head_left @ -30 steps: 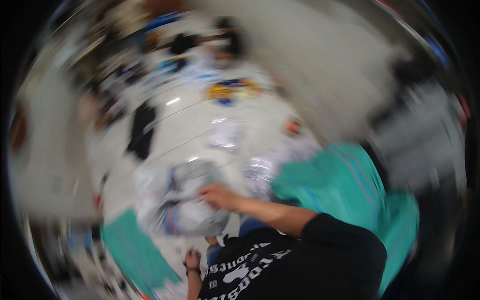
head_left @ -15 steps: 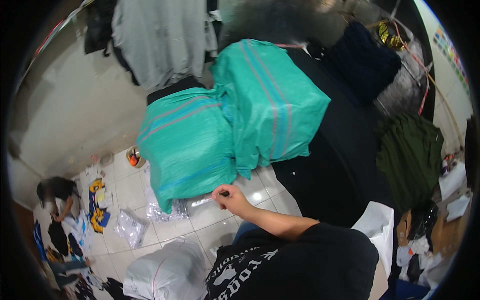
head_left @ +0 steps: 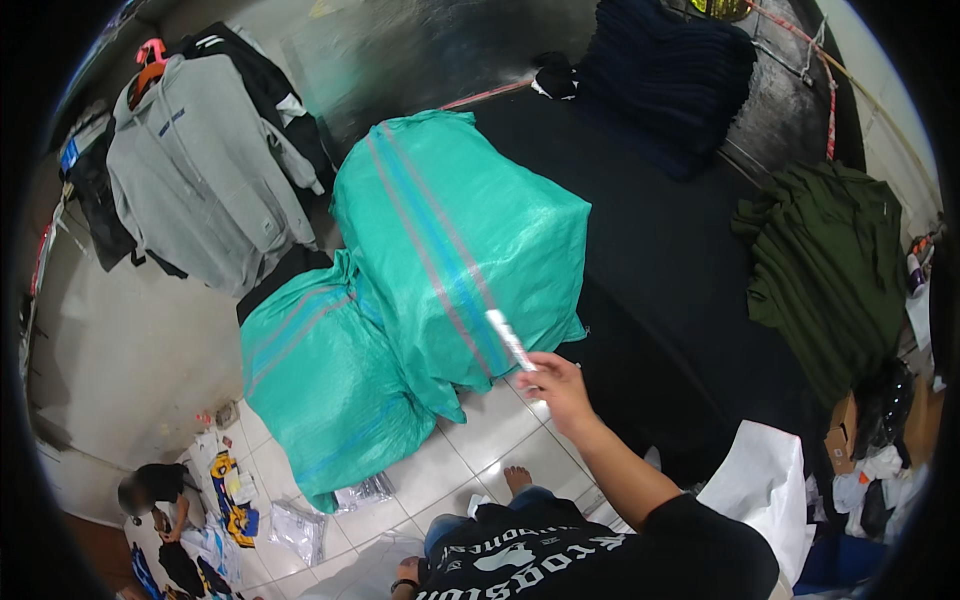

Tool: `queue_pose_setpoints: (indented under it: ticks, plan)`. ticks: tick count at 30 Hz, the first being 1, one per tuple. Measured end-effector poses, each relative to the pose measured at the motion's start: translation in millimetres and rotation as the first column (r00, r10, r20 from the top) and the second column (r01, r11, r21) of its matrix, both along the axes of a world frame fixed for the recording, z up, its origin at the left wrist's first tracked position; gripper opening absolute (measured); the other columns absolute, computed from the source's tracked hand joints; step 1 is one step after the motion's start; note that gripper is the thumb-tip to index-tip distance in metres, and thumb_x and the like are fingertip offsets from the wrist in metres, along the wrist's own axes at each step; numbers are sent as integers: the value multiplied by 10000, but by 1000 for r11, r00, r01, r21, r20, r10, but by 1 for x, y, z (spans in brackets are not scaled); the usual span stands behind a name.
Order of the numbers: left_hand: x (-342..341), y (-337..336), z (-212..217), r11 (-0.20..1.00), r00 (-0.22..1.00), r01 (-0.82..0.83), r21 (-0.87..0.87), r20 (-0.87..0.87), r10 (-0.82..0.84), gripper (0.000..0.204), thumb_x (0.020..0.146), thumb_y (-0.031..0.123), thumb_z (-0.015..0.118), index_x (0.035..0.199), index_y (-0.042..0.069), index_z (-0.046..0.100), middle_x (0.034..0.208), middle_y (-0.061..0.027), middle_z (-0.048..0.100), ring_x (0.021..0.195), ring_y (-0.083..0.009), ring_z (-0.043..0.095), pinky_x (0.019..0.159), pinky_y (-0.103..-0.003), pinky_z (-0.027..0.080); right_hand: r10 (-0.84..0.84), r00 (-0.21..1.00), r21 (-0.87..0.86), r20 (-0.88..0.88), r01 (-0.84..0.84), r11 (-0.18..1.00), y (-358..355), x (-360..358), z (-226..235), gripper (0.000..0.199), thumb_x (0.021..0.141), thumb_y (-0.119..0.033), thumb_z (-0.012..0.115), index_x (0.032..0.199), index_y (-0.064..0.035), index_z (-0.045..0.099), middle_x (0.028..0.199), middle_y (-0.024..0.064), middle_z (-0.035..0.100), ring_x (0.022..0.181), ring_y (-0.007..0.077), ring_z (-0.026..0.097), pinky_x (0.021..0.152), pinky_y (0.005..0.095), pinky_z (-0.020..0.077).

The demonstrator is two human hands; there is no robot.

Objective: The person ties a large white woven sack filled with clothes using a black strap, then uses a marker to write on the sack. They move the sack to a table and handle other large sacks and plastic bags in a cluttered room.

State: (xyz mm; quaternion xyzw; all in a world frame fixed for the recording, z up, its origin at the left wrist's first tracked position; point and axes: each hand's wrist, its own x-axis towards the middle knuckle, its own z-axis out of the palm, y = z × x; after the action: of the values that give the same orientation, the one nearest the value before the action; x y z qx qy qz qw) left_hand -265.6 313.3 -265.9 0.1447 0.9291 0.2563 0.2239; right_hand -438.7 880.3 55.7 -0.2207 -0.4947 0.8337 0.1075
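Note:
In my right hand [head_left: 562, 390] is a slim white marker [head_left: 511, 341], pinched between closed fingers. Its far end points up and left, in front of the larger green woven sack [head_left: 480, 220]. A smaller green sack [head_left: 330, 380] leans against that one on the left. My left hand [head_left: 410, 570] is low in the picture beside a pale grey-white sack [head_left: 370, 572]. A dark band circles its wrist, and its fingers are too hidden to read.
A grey hoodie [head_left: 200, 160] hangs on the left wall. The black-covered table [head_left: 660, 250] holds navy garments [head_left: 670, 85] and green garments [head_left: 825, 270]. Clear-wrapped packages [head_left: 298, 530] lie on the tiled floor. Another person [head_left: 170, 495] sits among clothes at lower left.
My right hand has moved right and slightly up with the marker, which now points up and left. My view has shifted, and my left wrist has come into sight at the bottom.

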Motion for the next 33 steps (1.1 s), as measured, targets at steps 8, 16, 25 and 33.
queue_pose_setpoints:
  ticks: [8,16,25,33]
  plan:
    - [-58,92,41,632,611,-773,57,335,717,428,840,283,652,1172,15,623,893,-195,711,725,-231,699,677,-343,549,-49,985,-526,166,130,840,55,22,-130,187,884,-285,478,855,-122,565,605,-63,388,496,93,343,450,274,277]
    - [47,82,33,414,381,-909,-48,302,874,531,782,386,650,1205,65,647,1117,-176,693,1064,-339,647,949,-396,496,388,844,-473,371,-188,861,-36,5,-106,437,970,-320,443,567,-161,384,436,-45,328,376,111,314,383,277,327]
    - [208,58,-22,-338,-387,-922,-188,459,800,379,824,364,647,1019,52,738,902,-133,732,809,-244,706,792,-359,550,760,619,-244,197,-720,650,-256,-117,-57,368,952,-392,549,691,-174,409,564,-28,349,504,119,371,473,291,301]
    - [242,68,-15,-364,-413,-911,-195,401,817,452,777,401,666,1101,90,720,1094,-187,698,1068,-309,652,960,-378,498,970,40,65,239,-998,25,-476,-55,-57,328,986,-296,542,725,-111,475,611,33,505,524,171,530,506,306,445]
